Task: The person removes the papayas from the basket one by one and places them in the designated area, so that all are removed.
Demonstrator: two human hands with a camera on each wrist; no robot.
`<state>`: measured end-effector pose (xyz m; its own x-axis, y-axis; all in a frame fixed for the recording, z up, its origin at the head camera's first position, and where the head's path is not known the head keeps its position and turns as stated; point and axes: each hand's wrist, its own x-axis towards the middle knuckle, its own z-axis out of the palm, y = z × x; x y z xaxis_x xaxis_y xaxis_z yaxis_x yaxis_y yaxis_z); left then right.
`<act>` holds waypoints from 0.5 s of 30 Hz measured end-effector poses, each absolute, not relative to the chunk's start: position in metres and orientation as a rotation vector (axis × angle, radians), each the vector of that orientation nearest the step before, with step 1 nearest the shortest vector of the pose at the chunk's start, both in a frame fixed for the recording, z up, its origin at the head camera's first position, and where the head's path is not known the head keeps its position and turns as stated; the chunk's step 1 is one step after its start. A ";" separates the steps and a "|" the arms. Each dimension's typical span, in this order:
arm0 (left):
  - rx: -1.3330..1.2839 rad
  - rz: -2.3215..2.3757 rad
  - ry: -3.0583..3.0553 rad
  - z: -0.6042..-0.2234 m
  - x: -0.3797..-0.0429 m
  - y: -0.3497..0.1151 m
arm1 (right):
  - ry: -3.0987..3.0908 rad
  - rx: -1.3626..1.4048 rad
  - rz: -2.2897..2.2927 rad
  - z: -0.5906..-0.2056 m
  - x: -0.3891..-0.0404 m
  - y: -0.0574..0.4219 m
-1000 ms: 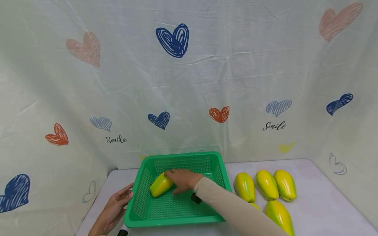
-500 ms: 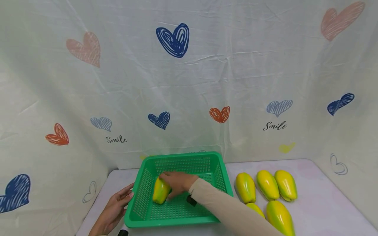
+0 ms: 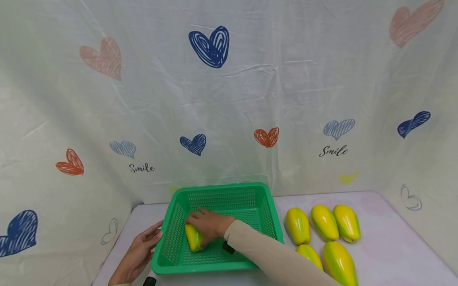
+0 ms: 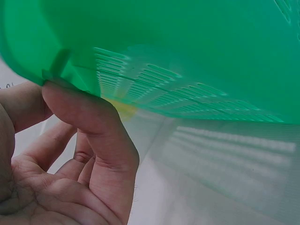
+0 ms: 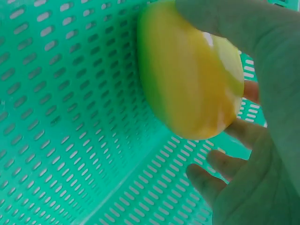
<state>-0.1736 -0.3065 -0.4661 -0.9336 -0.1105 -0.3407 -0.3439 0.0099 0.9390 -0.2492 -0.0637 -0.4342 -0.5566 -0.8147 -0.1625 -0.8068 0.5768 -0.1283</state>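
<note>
Inside a green plastic basket [image 3: 229, 258], my right hand [image 3: 211, 225] grips a yellow-green papaya [image 3: 194, 239] near the left wall. The right wrist view shows the thumb on one side of the papaya [image 5: 187, 79] and fingers on its other side, while two more fingertips stand off it. At the basket's left rim is my left hand [image 3: 139, 250]. Its thumb and fingers hold that rim, and in the left wrist view the left hand [image 4: 98, 136] has fingertips right at the green edge. My right hand covers the papaya's upper part in the head view.
Several more papayas [image 3: 337, 222] lie on the pale table [image 3: 390, 246] right of the basket, one of them partly behind my right sleeve [image 3: 272, 254]. A white curtain [image 3: 229, 103] printed with hearts hangs close behind the basket.
My right hand has shifted left and slightly toward me inside the basket. The papaya has turned from slanted to more lengthwise and come nearer the front. My left hand stays at the rim.
</note>
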 end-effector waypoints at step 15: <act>-0.493 2.052 2.090 -0.467 -0.173 -0.307 | 2.611 -1.364 0.012 -0.433 -0.242 -0.061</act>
<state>-0.1734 -0.3071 -0.4667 -0.9306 -0.1138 -0.3478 -0.3498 -0.0020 0.9368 -0.2423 -0.0606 -0.4325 -0.5560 -0.8123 -0.1761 -0.8139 0.5750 -0.0826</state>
